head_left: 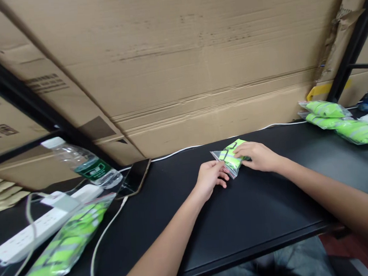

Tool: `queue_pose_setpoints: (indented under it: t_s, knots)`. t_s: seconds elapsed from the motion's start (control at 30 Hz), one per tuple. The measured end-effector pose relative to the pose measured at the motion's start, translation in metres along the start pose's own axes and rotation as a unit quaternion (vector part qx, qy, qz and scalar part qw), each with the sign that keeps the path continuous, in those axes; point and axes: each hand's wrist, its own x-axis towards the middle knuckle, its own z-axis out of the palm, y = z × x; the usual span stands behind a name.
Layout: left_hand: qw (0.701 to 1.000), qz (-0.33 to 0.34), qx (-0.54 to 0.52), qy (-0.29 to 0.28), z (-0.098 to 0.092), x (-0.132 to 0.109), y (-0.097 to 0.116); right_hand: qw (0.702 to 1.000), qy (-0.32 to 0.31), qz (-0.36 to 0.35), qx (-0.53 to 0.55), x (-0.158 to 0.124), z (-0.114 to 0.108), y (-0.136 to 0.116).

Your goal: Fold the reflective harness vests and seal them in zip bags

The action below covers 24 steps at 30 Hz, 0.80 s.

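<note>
So the neon bundle (235,156), yellow-green with grey bands and dark strap-looking lines, was at the middle of the worktop (248,209), toward the far side, between both hands. It was in or against a small clear bag (232,171) with a reddish strip along its near-left edge; couldn't tell how far inside it sat. Its long axis slanted, one end toward far right, the other near left.

The left hand (208,178) had its grip closed, thumb and finger pinching the bag's reddish edge. The right hand (259,156) had its grip closed around the bundle's right side, fingers over the top.

Out to the left, a bottle (88,163) with a white cap had clear liquid in it and a green label with white lettering too blurry to read. Right by it was a dark phone (135,179), then a white power strip (41,230) with an adapter (60,201) on it. Nearer, a long clear packet (64,249) held more neon stuff, lying diagonally near left to far right.

Far right, more clear packets (343,122) of the same neon stuff were piled together. Behind everything stood cardboard (197,61), with a printed block (46,82) at left, also unreadable.
</note>
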Motion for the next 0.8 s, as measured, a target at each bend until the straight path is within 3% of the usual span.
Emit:
queue_pose_setpoints:
  t_s: [0.2,0.33,0.57,0.7,0.8]
  knots:
    - [0.998,-0.037,-0.021,-0.047,-0.003,-0.004,0.007,0.997,0.000,-0.022,0.069,-0.006,-0.011,0.006]
    - [0.996,-0.043,-0.021,-0.071,-0.003,-0.007,0.007,0.994,0.008,-0.016,0.107,-0.007,-0.019,-0.005]
    - [0.996,0.014,-0.035,-0.084,0.008,-0.006,-0.006,0.987,0.029,0.059,0.144,-0.001,-0.005,-0.033]
    - [0.993,0.053,-0.030,-0.098,0.010,-0.005,-0.008,0.982,0.035,0.068,0.175,0.003,0.000,-0.022]
    - [0.991,0.075,-0.020,-0.105,0.011,-0.007,-0.006,0.977,0.080,0.082,0.181,0.001,-0.006,-0.008]
